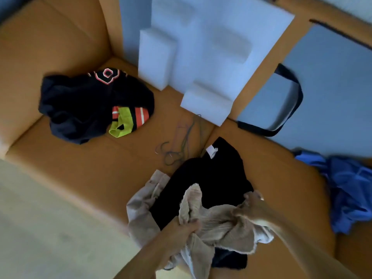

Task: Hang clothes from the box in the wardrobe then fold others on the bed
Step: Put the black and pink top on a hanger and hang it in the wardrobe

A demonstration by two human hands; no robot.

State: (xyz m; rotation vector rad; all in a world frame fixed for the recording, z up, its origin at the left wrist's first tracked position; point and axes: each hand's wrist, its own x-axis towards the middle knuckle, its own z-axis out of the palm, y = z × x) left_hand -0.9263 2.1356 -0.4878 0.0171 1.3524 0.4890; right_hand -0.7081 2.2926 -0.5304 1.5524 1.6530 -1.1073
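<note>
Beige, crinkled fabric [219,222] is bunching inside the cardboard box [80,178], lying over a smooth black garment [213,178]. The left hand [181,226] is gripping one crumpled fold, and the right hand [251,208] is clutching another. A dark jersey [86,105] with neon stripes is lying crumpled near blocky white foam [211,47].

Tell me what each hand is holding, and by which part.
Both grip the beige garment: the left hand bunches fabric near its middle, the right hand a fold toward its right edge.
</note>
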